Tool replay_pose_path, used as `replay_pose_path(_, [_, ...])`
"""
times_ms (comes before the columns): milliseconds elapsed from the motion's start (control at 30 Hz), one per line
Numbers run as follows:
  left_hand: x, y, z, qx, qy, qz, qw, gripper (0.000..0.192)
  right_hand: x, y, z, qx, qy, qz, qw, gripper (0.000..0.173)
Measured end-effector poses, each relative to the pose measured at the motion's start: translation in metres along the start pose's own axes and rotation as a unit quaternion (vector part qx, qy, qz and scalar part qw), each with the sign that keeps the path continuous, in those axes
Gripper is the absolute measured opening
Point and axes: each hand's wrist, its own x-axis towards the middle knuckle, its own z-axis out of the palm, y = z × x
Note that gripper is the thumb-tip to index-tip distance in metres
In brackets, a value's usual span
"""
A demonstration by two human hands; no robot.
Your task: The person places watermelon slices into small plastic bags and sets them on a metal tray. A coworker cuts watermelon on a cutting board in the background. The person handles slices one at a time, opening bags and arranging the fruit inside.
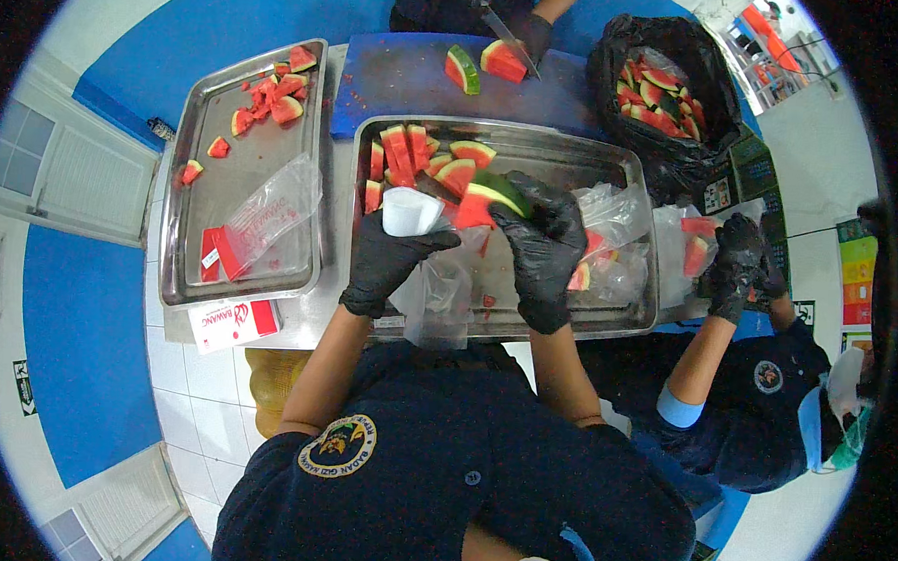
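Note:
My left hand (394,256), in a black glove, holds a small white cup-like object (411,212) above the near left part of a steel tray (508,127). My right hand (543,243), also gloved in black, grips a watermelon wedge (481,200) with green rind, just right of the white object. Cut watermelon slices (400,154) lie in the tray's back left part. A clear plastic bag (437,295) hangs over the tray's near edge below my hands. More clear bags (611,212), with watermelon pieces among them, are in the tray's right part.
A second steel tray (169,252) at left holds watermelon scraps and a plastic packet. Behind is a blue cutting board (397,71), where a co-worker holds a knife (506,34). A black bin bag (612,78) contains rinds. At right, a co-worker's gloved hands (735,261) handle bagged watermelon.

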Motion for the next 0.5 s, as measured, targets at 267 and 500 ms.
replay_pose_path(267, [-0.002,-0.002,-0.003,-0.007,-0.020,0.006,1.000,0.036,0.006,0.021,-0.002,-0.140,-0.214,0.057,0.965,0.033])
replay_pose_path(500, [0.003,0.002,0.001,-0.046,-0.016,0.041,0.998,0.036,0.007,0.019,-0.007,-0.114,-0.271,0.090,0.952,0.041])
